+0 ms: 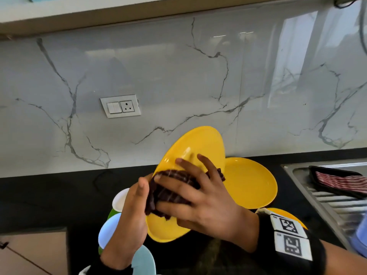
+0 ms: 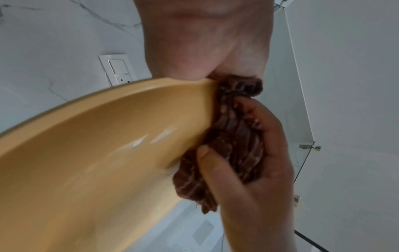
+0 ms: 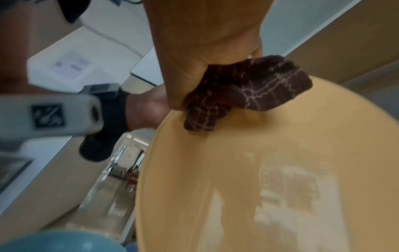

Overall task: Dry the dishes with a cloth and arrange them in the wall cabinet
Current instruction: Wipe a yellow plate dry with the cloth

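Observation:
I hold a yellow plate point(image 1: 198, 143) tilted up above the counter. My left hand point(image 1: 135, 211) grips its left rim, thumb on the near face. My right hand point(image 1: 198, 195) holds a bunched dark maroon cloth point(image 1: 168, 187) and presses it on the plate's face near that rim. In the left wrist view the cloth point(image 2: 233, 136) wraps over the edge of the plate point(image 2: 97, 153), with the right hand point(image 2: 248, 179) curled round it. In the right wrist view the cloth point(image 3: 248, 92) lies on the plate point(image 3: 259, 170). The wall cabinet's underside point(image 1: 99, 12) runs overhead.
A second yellow plate point(image 1: 250, 181) lies on the black counter point(image 1: 39, 195), and a third point(image 1: 286, 215) shows behind my right wrist. White and pale blue dishes point(image 1: 108, 229) sit under my left arm. At right, the steel drainboard point(image 1: 327, 205) carries a black tray with a striped cloth point(image 1: 347, 181).

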The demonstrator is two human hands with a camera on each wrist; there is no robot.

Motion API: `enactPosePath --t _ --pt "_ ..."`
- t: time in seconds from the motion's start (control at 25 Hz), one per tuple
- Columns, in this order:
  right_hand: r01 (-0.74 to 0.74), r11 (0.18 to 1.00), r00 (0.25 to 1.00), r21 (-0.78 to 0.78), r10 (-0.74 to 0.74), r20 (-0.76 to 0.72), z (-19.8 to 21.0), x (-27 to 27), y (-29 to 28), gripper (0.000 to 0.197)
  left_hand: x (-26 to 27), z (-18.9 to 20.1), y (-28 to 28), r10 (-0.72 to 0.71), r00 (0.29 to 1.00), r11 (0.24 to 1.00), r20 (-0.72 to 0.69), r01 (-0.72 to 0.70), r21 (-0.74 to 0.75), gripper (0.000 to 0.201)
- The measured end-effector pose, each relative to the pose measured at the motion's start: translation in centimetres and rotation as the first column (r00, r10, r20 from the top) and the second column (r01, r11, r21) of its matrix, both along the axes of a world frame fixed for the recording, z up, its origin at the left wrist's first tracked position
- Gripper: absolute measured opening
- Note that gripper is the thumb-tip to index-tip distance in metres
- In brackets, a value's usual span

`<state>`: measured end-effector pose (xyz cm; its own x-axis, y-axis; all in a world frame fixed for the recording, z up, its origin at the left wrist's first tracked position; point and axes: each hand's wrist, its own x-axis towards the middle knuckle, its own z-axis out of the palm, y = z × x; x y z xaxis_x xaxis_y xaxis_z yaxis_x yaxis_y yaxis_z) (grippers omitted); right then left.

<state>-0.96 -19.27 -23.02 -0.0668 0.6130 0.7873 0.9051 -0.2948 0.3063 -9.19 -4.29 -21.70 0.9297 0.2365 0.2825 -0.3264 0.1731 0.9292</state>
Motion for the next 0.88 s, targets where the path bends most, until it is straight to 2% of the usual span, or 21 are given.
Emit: enactPosePath --t 0.08,0.16,0.28,0.36,0.48,0.6,0.72,0.8,0.84,0.88 --pt "-0.007 1.000 0.991 0.011 0.008 -0.135 0.8 0.4 -0.1 0.053 -0.1 -0.3 -0.4 0.043 0.997 0.992 0.066 -0.050 0.117 0.080" --pt "-0.006 0.996 0.960 0.093 0.032 -0.279 1.3 1.1 -0.3 0.061 -0.1 -0.2 -0.8 0.088 0.993 0.984 0.073 -0.098 0.152 0.064" --pt "0.052 0.965 0.874 0.258 0.081 -0.479 2.1 3.4 -1.2 0.062 -0.4 -0.1 -1.3 0.147 0.989 0.983 0.036 -0.150 0.107 0.059" --pt "0.139 0.934 0.776 0.329 0.104 -0.623 2.2 5.2 -1.9 0.064 -0.6 0.0 -1.4 0.158 0.987 0.987 0.006 -0.158 0.020 0.063" --pt "0.230 0.917 0.587 0.325 0.135 -0.798 0.8 6.9 -2.9 0.064 -0.7 -0.4 -1.3 0.171 0.983 0.985 -0.061 -0.173 -0.029 0.070" --pt "0.278 0.881 0.330 0.383 0.287 -0.899 -1.0 7.7 -4.2 0.042 -1.0 -0.3 -1.4 0.170 0.981 0.982 -0.096 -0.177 -0.067 0.068" --pt "0.404 0.833 0.017 0.378 0.406 -0.914 -4.3 7.5 -4.6 0.039 -1.2 0.3 -1.0 0.167 0.984 0.980 -0.068 -0.173 -0.098 0.063" --pt "0.468 0.801 -0.153 0.373 0.489 -0.859 -6.5 7.0 -4.1 0.041 -1.1 0.5 -0.6 0.151 0.986 0.985 -0.067 -0.156 -0.077 0.062" --pt "0.497 0.779 -0.197 0.383 0.531 -0.824 -7.2 6.8 -3.8 0.041 -0.9 0.4 -0.6 0.140 0.987 0.987 -0.074 -0.145 -0.064 0.063" --pt "0.524 0.753 -0.202 0.398 0.564 -0.800 -7.3 6.7 -3.5 0.041 -0.9 0.3 -0.5 0.127 0.988 0.990 -0.083 -0.132 -0.057 0.065"
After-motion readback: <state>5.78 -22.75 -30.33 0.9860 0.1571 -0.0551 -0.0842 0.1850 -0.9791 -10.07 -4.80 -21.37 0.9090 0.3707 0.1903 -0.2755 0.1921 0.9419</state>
